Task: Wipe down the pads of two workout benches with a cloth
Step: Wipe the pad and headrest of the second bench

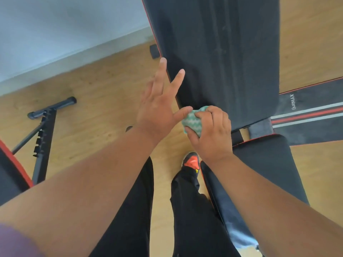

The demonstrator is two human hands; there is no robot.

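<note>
At the far left edge a corner of the second bench (pixel 11 173) shows, black with a red trim, and beside it its black metal frame (pixel 43 138) stands on the wooden floor (pixel 96 101), with a crossbar foot pointing toward the pale wall (pixel 55 30).

My left hand (pixel 157 106) is spread flat, fingers apart and holding nothing. Its fingertips lie along the red-piped left edge of the long back pad (pixel 222 52), and my thumb reaches right to touch the cloth (pixel 191 120).

The cloth is a small green-and-white wad, bunched up and held at the near left corner of that back pad. My right hand (pixel 211 134) is curled tightly around it, fingers over the top and thumb underneath, so only the left part of the cloth shows.

Below my hands are my black trousers (pixel 193 210) and one orange-and-black shoe (pixel 191 161) on the floor.

Nearer and to the right, the seat pad (pixel 269 164) of the same bench runs under my right forearm, separated from the back pad by a narrow gap. Further right a dark mat (pixel 315 115) with red and white stripes lies on the floor.
</note>
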